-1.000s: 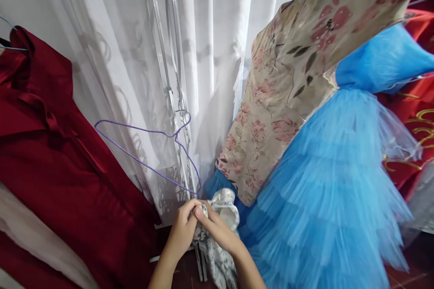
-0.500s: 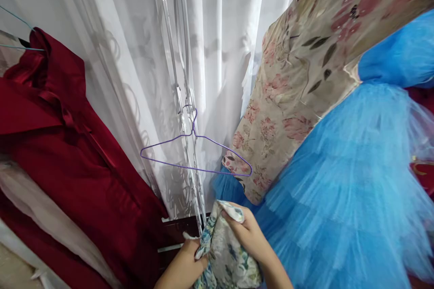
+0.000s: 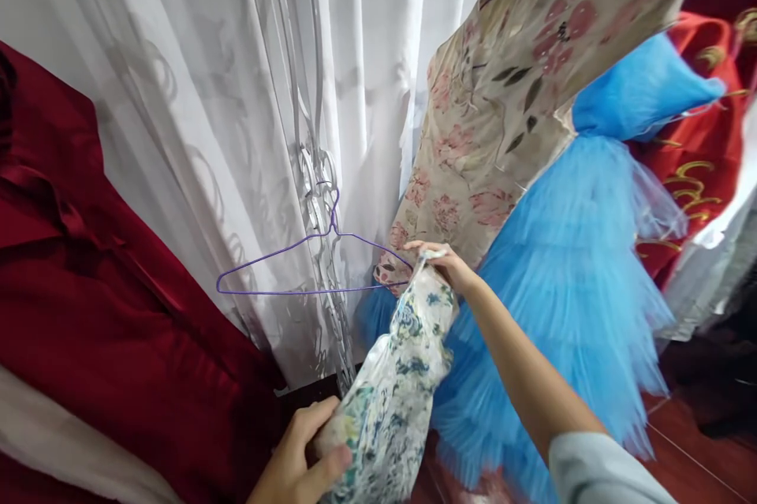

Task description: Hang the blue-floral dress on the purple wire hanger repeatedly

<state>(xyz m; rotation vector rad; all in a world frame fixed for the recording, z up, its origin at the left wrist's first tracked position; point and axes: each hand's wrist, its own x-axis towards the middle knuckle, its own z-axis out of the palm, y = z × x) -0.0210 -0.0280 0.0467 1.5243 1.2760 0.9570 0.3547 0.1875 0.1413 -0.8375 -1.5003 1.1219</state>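
Note:
A white garment with a blue, green and yellow floral print (image 3: pixel 402 378) hangs between my hands. My right hand (image 3: pixel 446 263) is closed on its top edge, right at the right end of a purple wire hanger (image 3: pixel 277 252). Lower down, my left hand (image 3: pixel 307 449) grips the garment's left side, thumb in front. The hanger hangs by its hook from a white metal chain-like rack (image 3: pixel 319 196). My right fingertips partly hide the hanger's right corner. Whether the garment is on the hanger there, I cannot tell.
A dark red garment (image 3: pixel 136 291) hangs at the left. To the right hang a beige floral dress (image 3: pixel 473 141), a blue tiered tulle dress (image 3: pixel 568 267) and a red garment with gold trim (image 3: pixel 703 165). White curtain (image 3: pixel 378 54) covers the back; red tiled floor (image 3: pixel 698 449) shows lower right.
My right hand has risen with the garment's top to the hanger's right end. The garment is more spread out, and my left hand has shifted left. The view has turned right.

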